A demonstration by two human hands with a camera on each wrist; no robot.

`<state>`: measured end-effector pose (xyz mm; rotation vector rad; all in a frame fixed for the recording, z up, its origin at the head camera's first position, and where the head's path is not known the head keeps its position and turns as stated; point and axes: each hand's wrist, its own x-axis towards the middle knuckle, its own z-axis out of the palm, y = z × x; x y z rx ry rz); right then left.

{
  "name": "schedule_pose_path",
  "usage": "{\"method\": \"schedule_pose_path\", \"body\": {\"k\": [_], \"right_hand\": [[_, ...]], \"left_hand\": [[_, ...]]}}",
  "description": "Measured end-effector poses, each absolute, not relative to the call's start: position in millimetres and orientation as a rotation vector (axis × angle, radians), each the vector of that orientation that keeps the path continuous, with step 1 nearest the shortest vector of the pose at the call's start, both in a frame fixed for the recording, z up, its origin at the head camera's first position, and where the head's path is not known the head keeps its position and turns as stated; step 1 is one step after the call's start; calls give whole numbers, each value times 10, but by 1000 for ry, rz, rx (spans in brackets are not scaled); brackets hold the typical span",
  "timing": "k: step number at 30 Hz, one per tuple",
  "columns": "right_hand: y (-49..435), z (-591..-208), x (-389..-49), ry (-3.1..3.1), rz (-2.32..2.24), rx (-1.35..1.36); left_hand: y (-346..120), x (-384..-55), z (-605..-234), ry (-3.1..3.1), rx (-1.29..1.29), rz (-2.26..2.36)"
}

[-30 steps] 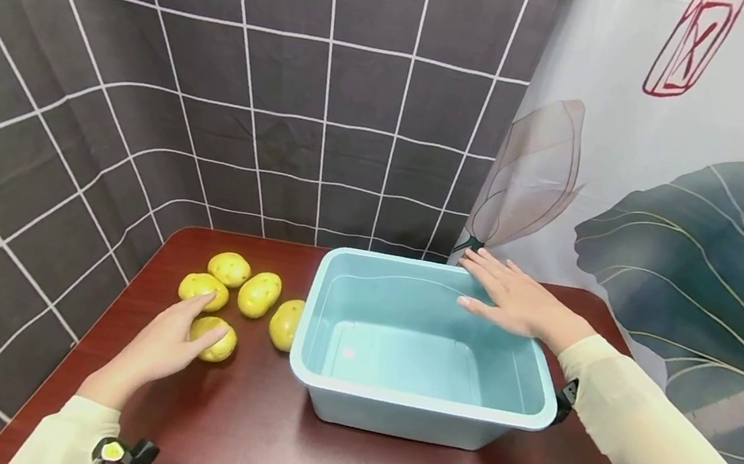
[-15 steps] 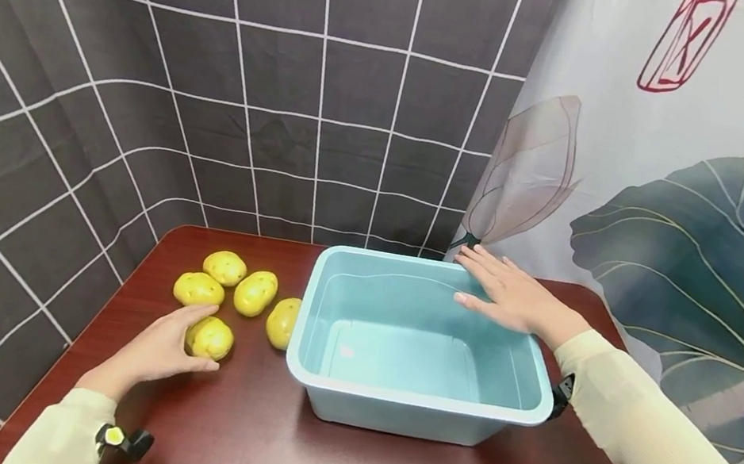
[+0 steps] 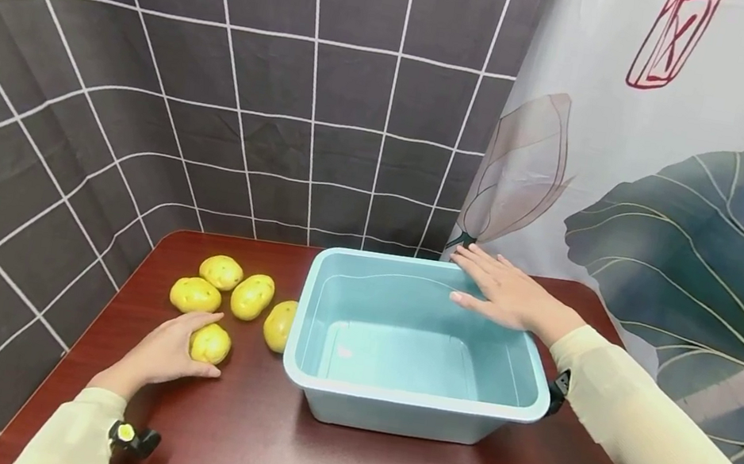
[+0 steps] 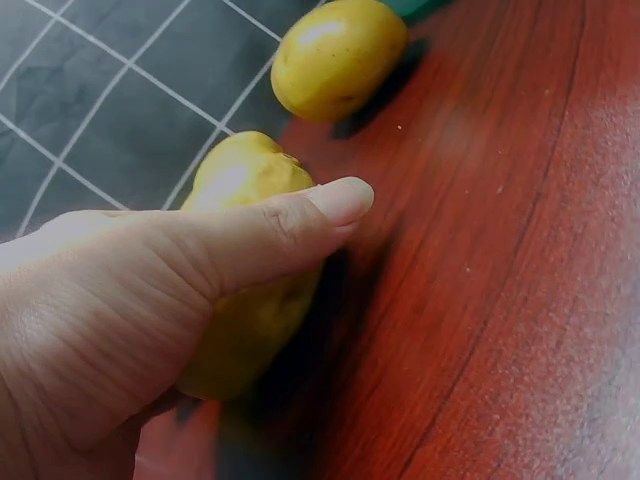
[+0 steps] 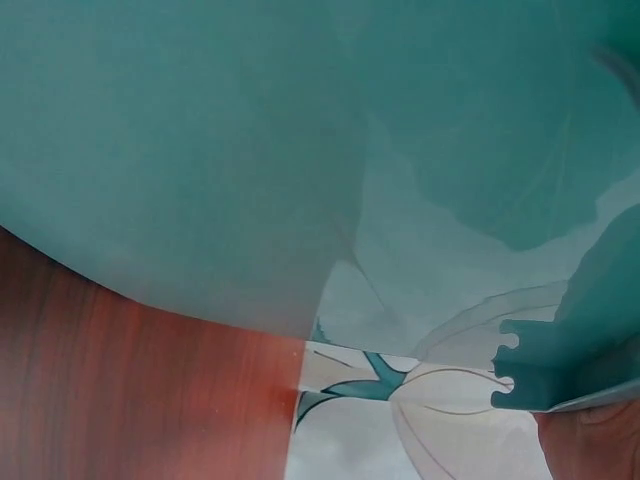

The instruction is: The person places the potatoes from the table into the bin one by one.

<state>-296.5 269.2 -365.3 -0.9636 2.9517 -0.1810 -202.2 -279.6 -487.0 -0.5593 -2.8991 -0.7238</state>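
In the head view my left hand [image 3: 163,349] curves round the nearest yellow potato [image 3: 211,343], fingers behind it and thumb at its front side. Seen from the left wrist, the thumb [image 4: 300,225] lies across that potato [image 4: 250,165], covering part of it; the fingers are mostly hidden. A light blue plastic basin [image 3: 387,417] stands on the table to the right, its inside bare. Over its far right corner lies my right hand [image 3: 510,294], fingers extended and palm down. The right wrist view is mostly filled by the basin's teal wall [image 5: 180,170].
More potatoes lie close by: one at the left [image 3: 195,295], one at the back [image 3: 221,272], one beside them [image 3: 252,297]. Another potato [image 3: 278,325] sits against the basin's left side. Behind the dark red table [image 3: 280,459] hang a grid-patterned curtain [image 3: 280,74] and a leaf-print curtain [image 3: 705,226].
My left hand has come down from above the near potato and closed in around it, thumb now at its front. The right hand stays at the basin's corner. The view has shifted slightly.
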Motion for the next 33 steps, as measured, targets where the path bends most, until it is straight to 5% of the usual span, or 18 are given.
{"method": "schedule_pose_path", "body": {"k": [33], "right_hand": [[2666,-3639,-2954,2957,-166,-983]], "left_hand": [[-2641,-1996,-4841,-2737,-393,-764]]}}
